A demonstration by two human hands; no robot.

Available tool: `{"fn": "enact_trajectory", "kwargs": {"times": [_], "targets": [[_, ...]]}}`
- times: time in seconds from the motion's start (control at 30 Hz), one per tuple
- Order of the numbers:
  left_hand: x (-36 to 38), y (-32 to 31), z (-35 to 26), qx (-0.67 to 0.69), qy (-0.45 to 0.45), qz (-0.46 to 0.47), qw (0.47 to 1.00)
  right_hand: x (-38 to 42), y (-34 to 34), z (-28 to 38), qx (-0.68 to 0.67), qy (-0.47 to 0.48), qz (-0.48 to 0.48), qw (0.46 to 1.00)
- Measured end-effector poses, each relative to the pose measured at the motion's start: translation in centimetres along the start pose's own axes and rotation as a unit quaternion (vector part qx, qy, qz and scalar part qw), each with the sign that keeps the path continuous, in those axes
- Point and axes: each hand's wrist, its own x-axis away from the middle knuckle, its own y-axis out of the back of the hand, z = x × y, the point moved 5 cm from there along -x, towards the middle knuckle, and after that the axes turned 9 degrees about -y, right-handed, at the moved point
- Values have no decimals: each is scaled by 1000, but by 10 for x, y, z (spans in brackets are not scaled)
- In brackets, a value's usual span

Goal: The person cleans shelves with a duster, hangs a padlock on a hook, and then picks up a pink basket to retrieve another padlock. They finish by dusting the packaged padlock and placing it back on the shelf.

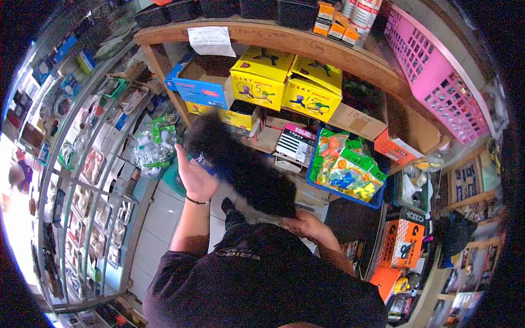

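Observation:
A black fluffy duster (249, 169), blurred at its edges, slants across the middle of the head view in front of my body. At its lower right end, my right hand (309, 225) is closed on it, the fingers partly hidden. My left hand (196, 177) is raised beside the duster's upper left part, palm up with its fingers stretched out. Beyond the duster stand yellow boxes (261, 82) and a blue open box (199, 90) on a wooden shelf. Close to my left hand hang clear plastic packets (153, 145) with green labels.
A blue tray (350, 197) of colourful packets sits right of centre, with a pink basket (437, 82) above it. Wire racks (82, 186) of small goods line the left. Orange boxes (402, 240) are stacked at the right. White floor tiles (156, 218) show below.

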Motion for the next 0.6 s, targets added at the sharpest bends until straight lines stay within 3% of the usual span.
{"fn": "enact_trajectory", "kwargs": {"times": [0.07, 0.1, 0.13, 0.17, 0.2, 0.27, 0.3, 0.33, 0.37, 0.4, 0.47, 0.5, 0.53, 0.57, 0.6], "targets": [[-5, 12, 4, -17, 16, 6, 1000, 5, -13, -21, 14, -171, 148, 974], [-10, 17, 9, -16, 29, 113, 993, 5, -14, -26, 12, -171, 147, 974], [-10, 14, 12, -16, 42, 218, 975, 4, -17, -27, 36, -98, 135, 985], [-12, 14, 11, -6, 56, 240, 969, 4, -19, -24, 61, -25, 120, 991], [-8, 3, 12, -7, 60, 242, 968, 7, -19, -21, 59, -24, 116, 991], [-1, -5, 12, 2, 37, 23, 999, 17, -8, -14, -113, -63, 20, 991], [-3, -2, 14, -1, 35, -6, 999, 22, -5, -7, -116, -66, 17, 991], [-6, 6, 16, -2, 40, -8, 999, 27, -5, 1, -97, -84, 81, 988], [-10, 10, 22, 17, 82, 91, 992, 31, -10, 4, -78, -101, 143, 981], [-10, 5, 28, 38, 124, 190, 973, 33, -13, -2, -84, -103, 138, 981], [-11, 8, 35, 62, 133, 182, 972, 36, -7, -2, 40, 55, -1, 998], [-11, -1, 38, 55, 125, 201, 970, 38, -8, 0, 38, 50, -9, 998], [-11, -10, 41, 49, 117, 220, 967, 38, -8, -4, -45, -28, -19, 998], [-10, -10, 42, 156, 146, 77, 974, 40, -10, -11, -130, -105, -28, 986], [-15, -4, 48, 133, 155, 72, 976, 40, -18, -24, -134, -109, -37, 984]]}}
